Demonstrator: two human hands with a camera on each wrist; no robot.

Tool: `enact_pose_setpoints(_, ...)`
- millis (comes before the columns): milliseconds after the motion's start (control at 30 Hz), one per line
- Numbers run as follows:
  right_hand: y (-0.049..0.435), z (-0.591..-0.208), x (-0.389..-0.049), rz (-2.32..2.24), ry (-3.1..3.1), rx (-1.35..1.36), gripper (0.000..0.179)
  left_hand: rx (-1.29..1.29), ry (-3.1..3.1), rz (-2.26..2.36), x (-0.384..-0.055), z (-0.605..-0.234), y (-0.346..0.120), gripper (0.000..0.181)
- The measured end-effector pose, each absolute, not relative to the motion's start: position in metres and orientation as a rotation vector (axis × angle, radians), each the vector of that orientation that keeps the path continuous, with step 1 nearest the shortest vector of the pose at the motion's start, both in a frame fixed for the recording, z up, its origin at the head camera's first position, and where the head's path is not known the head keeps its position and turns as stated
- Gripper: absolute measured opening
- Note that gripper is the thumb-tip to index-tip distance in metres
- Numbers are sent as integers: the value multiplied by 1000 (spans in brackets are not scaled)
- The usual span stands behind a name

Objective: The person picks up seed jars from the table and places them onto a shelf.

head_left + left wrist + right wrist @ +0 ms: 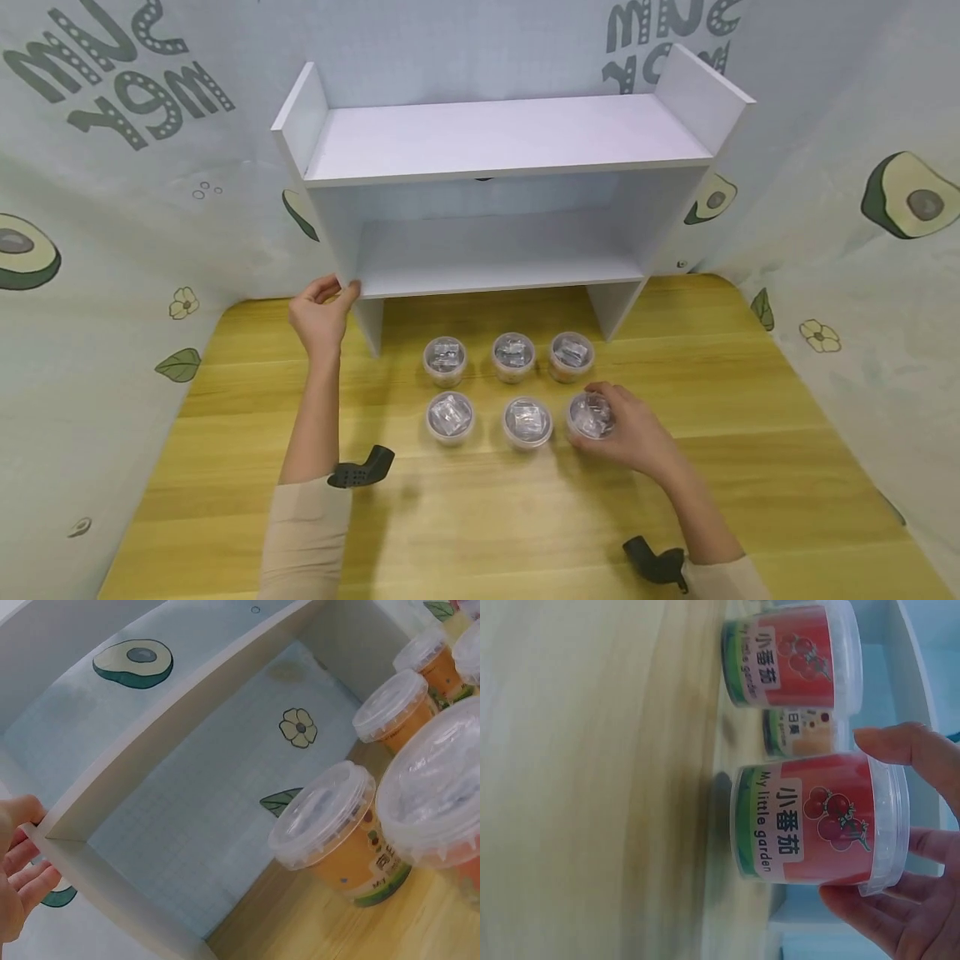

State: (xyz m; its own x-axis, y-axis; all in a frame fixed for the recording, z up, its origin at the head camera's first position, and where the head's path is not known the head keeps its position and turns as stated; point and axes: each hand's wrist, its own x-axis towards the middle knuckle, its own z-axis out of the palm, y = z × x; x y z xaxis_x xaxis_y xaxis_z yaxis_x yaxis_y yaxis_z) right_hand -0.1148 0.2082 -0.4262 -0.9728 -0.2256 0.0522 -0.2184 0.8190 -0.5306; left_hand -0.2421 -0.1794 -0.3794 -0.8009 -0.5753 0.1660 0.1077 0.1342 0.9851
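My right hand (633,429) grips a lidded plastic tub (591,416) at the right end of the front row. In the right wrist view that tub (810,819) has a red tomato label, with thumb and fingers around its lid. My left hand (322,315) pinches the left edge of the white shelf unit (495,292), at its lower board. Beside the held tub are a front middle tub (527,422) and a front left tub (450,417). Behind them stands a row of tubs with orange labels, one of them the back left tub (352,840).
The shelf unit stands at the back of the wood-grain table (480,525), its upper board (487,137) between two raised side panels. Printed cloth (847,275) with avocados hangs behind and at both sides. A dark wrist mount (362,468) sits on the left forearm.
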Motion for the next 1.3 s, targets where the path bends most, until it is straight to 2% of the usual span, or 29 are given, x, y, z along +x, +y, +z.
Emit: enact_pose_setpoints(1300,223,-351,-134,-738,2865,-828,61,442,-1998,-1697,-240,-381,-183,37)
